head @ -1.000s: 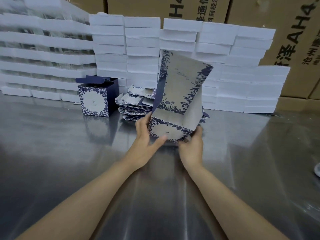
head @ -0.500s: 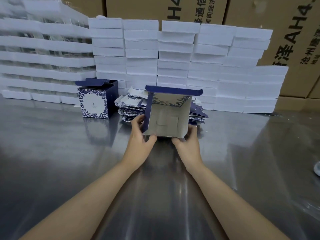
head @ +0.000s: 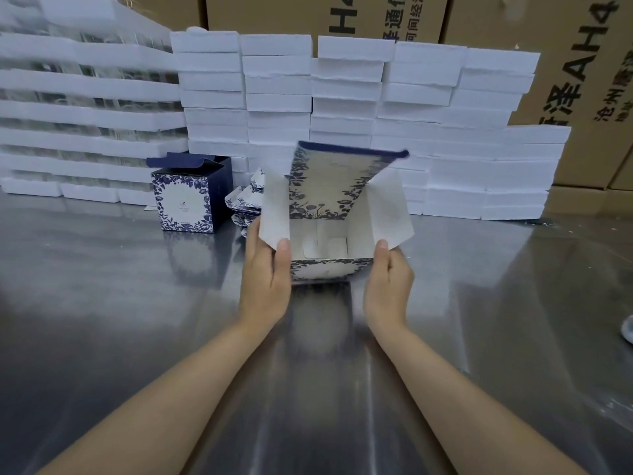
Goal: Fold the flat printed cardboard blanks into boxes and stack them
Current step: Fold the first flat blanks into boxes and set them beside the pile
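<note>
Item: half-formed box (head: 331, 248), centre of frame, on steel table (head: 102, 303). Blue floral print outside, plain white inside; lid flap up, 2 white side flaps splayed. Left hand (head: 265, 279) and right hand (head: 388, 286) grip its sides, thumbs on the rim. 1 finished box (head: 186, 197) left of centre; flat blanks (head: 245, 200) behind.

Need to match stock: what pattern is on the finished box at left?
Navy floral border on white finished box, head view.

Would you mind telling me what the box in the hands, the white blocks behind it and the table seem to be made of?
Box: thin printed card, matte; plain white inside, creased flaps.
White blocks: probably foam, going by the rough, torn-looking edges.
Table: likely brushed steel; it gives blurred reflections of the standing box.
</note>
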